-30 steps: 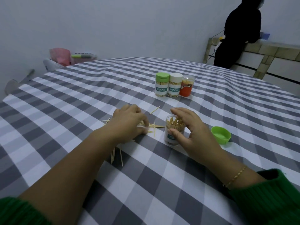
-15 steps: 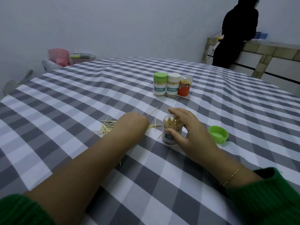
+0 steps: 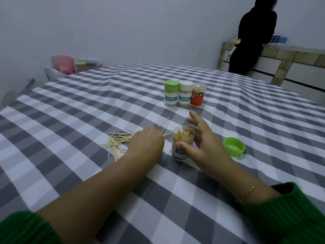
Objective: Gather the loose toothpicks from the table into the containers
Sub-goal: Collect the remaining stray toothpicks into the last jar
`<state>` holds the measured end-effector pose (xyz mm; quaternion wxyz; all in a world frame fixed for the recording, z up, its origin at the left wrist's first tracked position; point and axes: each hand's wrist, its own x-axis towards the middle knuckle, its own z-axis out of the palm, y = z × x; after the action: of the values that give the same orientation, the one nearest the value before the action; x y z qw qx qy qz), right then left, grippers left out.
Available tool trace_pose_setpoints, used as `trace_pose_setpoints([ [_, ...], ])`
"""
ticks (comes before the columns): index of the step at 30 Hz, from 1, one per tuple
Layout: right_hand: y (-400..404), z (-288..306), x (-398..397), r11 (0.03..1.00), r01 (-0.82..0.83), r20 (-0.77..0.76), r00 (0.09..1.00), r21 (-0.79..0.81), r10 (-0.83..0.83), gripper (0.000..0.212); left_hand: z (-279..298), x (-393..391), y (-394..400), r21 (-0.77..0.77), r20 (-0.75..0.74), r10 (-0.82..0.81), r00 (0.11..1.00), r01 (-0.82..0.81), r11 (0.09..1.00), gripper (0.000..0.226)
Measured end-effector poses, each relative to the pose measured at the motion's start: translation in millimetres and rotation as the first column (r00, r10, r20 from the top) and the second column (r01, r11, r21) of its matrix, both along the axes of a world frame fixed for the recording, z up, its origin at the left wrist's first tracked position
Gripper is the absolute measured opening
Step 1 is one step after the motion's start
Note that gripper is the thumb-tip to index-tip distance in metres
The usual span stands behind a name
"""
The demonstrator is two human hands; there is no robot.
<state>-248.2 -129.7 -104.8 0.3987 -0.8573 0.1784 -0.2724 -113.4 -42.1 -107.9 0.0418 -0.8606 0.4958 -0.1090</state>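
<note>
loose toothpicks point(image 3: 117, 140) lie scattered flat on the checked table point(image 3: 70, 106), mostly pointing left-right. the left hand point(image 3: 146, 142) is curled over them. the right hand point(image 3: 200, 143) holds one upright open container point(image 3: 182, 144); one green lid point(image 3: 234, 146) sits right; three closed containers point(image 3: 184, 95) stand behind.

a person in black point(image 3: 253, 32) stands by a counter point(image 3: 290, 57).

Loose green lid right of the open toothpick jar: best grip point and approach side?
Take the green lid by its rim, pinching across opposite walls from above. It lies open side up on the checked tablecloth, so the wall stands free all round. Come from its right or far side; the right hand and open jar crowd the left.
</note>
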Motion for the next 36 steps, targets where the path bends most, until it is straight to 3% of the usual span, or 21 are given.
trace_pose_setpoints([
  [6,0,3,-1,0.986,-0.048,0.007,0.999,0.158,0.047,0.096,7,9,4,-0.202,-0.199,-0.036,0.979,-0.006,0.979,0.041],
  [9,0,1,-1,0.982,-0.077,-0.016,0.997,0.174,0.081,0.095,18,18,6,-0.382,-0.386,-0.043,0.922,-0.117,0.917,0.026],
  [12,3,0,0,0.981,-0.1,-0.045,0.993,0.164,0.108,0.091,23,25,11,-0.599,-0.658,-0.23,0.717,-0.314,0.737,0.024],
  [15,6,1,0,0.984,-0.101,-0.056,0.992,0.146,0.11,0.088,26,28,12,-0.615,-0.788,-0.447,0.423,-0.527,0.586,0.021],
  [18,8,1,0,0.985,-0.1,-0.068,0.992,0.137,0.111,0.087,32,24,12,-0.569,-0.757,-0.632,0.167,-0.644,0.511,0.02],
  [21,10,2,0,0.988,-0.098,-0.074,0.991,0.118,0.108,0.087,39,18,13,-0.575,-0.64,-0.767,0.044,-0.69,0.439,0.021],
  [26,13,2,1,0.99,-0.105,-0.075,0.991,0.09,0.112,0.086,49,7,14,-0.603,-0.515,-0.856,-0.04,-0.693,0.395,0.021],
  [30,13,1,1,0.99,-0.111,-0.066,0.991,0.082,0.116,0.086,40,-5,10,-0.659,-0.582,-0.813,-0.019,-0.575,0.486,0.02],
  [36,13,1,1,0.984,-0.123,-0.028,0.991,0.125,0.128,0.091,28,-11,8,-0.617,-0.711,-0.703,0.0,-0.48,0.624,0.021],
])
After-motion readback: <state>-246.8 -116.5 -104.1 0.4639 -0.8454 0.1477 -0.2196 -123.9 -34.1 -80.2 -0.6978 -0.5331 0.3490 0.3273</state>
